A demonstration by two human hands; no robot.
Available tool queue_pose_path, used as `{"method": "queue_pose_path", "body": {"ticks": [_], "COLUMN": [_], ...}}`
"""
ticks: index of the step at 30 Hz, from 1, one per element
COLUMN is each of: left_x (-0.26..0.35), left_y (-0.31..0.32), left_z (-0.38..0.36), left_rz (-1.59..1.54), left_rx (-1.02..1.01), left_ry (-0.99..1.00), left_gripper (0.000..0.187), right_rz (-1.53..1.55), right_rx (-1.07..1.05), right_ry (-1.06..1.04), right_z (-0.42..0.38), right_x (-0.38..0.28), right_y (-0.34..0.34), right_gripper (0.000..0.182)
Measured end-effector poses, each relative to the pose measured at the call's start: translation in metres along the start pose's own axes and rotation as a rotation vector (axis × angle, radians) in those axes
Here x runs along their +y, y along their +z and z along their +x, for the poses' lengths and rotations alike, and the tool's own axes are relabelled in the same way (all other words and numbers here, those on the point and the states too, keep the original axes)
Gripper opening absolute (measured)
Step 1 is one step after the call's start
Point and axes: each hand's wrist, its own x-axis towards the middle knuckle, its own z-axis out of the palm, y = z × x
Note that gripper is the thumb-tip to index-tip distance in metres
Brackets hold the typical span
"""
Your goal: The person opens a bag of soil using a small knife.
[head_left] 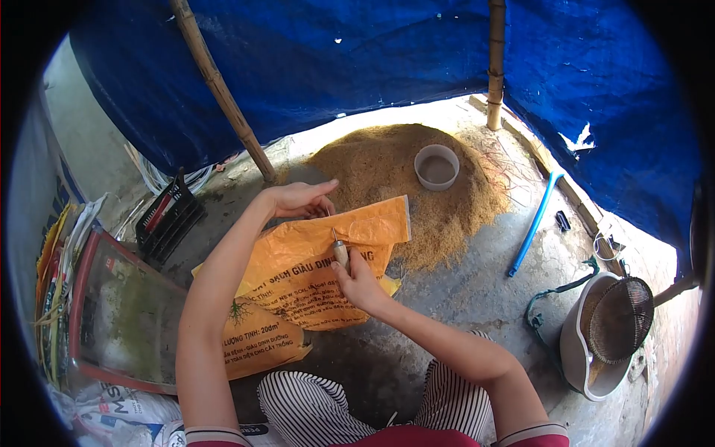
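Note:
An orange printed sack [328,257] with black lettering stands partly upright in front of my knees. My right hand [361,285] is closed around the light handle of an awl [341,255], its thin metal shaft pointing up against the sack near the top edge. My left hand [302,200] is at the sack's upper edge, thumb stretched out and fingers curled. The sack's edge partly hides those fingertips, and what they grip cannot be made out. A small green sprig [238,311] shows against the lower part of the sack.
Ahead lies a brown grainy heap [372,160] with a plastic tub [437,167] on it. At right are a blue tube [535,223], a pale bucket [581,350] and a mesh strainer [622,320]. A red-framed panel [134,320] and black crate [170,216] stand left.

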Motion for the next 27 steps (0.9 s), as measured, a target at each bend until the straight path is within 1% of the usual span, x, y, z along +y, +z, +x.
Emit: {"method": "queue_pose_path", "body": {"ticks": [1, 2, 4, 5, 6, 7, 8, 9, 11, 12, 13, 15, 16, 18, 20, 22, 24, 25, 26, 27], "left_x": [-0.001, -0.002, -0.003, 0.001, 0.002, 0.001, 0.002, 0.002, 0.002, 0.000, -0.002, -0.009, -0.015, -0.018, -0.020, -0.027, -0.029, -0.030, -0.028, -0.025], "left_y": [-0.003, -0.008, -0.018, -0.019, -0.020, -0.020, -0.018, -0.015, -0.007, -0.003, 0.001, 0.001, -0.001, 0.000, 0.001, -0.003, -0.003, -0.004, -0.003, -0.003], "left_z": [-0.005, -0.011, -0.022, -0.030, -0.036, -0.041, -0.046, -0.051, -0.056, -0.055, -0.055, -0.053, -0.048, -0.048, -0.049, -0.044, -0.045, -0.047, -0.050, -0.053], "left_rz": [0.053, 0.057, 0.248, 0.209, 0.211, 0.212, 0.211, 0.209, 0.159, 0.156, 0.153, 0.146, 0.135, 0.123, 0.114, 0.140, 0.169, 0.252, 0.334, 0.334], "left_rx": [0.040, 0.038, 0.099, 0.125, 0.126, 0.187, 0.248, 0.248, 0.323, 0.322, 0.351, 0.385, 0.398, 0.415, 0.458, 0.456, 0.450, 0.443, 0.434, 0.435], "left_ry": [0.004, -0.001, 0.227, 0.218, 0.215, 0.252, 0.289, 0.288, 0.282, 0.284, 0.300, 0.319, 0.352, 0.386, 0.400, 0.417, 0.433, 0.431, 0.427, 0.428], "left_gripper": [0.060, 0.060, 0.037, 0.022, 0.022, 0.022, 0.021, 0.021, 0.020, 0.020, 0.019, 0.018, 0.017, 0.016, 0.015, 0.016, 0.017, 0.017, 0.017, 0.017], "right_rz": [0.006, 0.012, 0.022, -0.025, -0.074, -0.072, -0.052, -0.032, -0.059, -0.085, -0.088, -0.099, -0.103, 0.005, 0.023, 0.043, 0.068, 0.067, 0.125, 0.182], "right_rx": [0.001, -0.007, -0.012, -0.002, 0.007, 0.005, 0.049, 0.092, 0.096, 0.103, 0.101, 0.160, 0.156, 0.106, 0.075, 0.045, 0.082, 0.083, 0.062, 0.041], "right_ry": [0.002, 0.027, 0.050, 0.044, 0.038, 0.037, -0.012, -0.060, -0.075, -0.091, -0.090, -0.212, -0.213, -0.007, 0.005, 0.021, -0.079, -0.080, -0.029, 0.021], "right_z": [-0.001, -0.002, -0.006, -0.008, -0.009, -0.009, -0.009, -0.010, -0.011, -0.011, -0.010, -0.007, -0.007, -0.010, -0.012, -0.011, -0.007, -0.007, -0.009, -0.011], "right_x": [-0.001, -0.006, -0.019, -0.026, -0.029, -0.028, -0.025, -0.023, -0.023, -0.024, -0.020, -0.014, -0.013, -0.026, -0.030, -0.024, -0.016, -0.012, -0.022, -0.027], "right_y": [0.000, -0.002, -0.006, -0.008, -0.008, -0.007, -0.005, -0.004, -0.007, -0.007, -0.006, -0.001, 0.001, 0.002, 0.002, 0.005, 0.009, 0.009, 0.007, 0.006], "right_gripper": [0.026, 0.026, 0.026, 0.028, 0.030, 0.030, 0.033, 0.036, 0.038, 0.040, 0.040, 0.037, 0.037, 0.032, 0.029, 0.027, 0.024, 0.024, 0.024, 0.024]}}
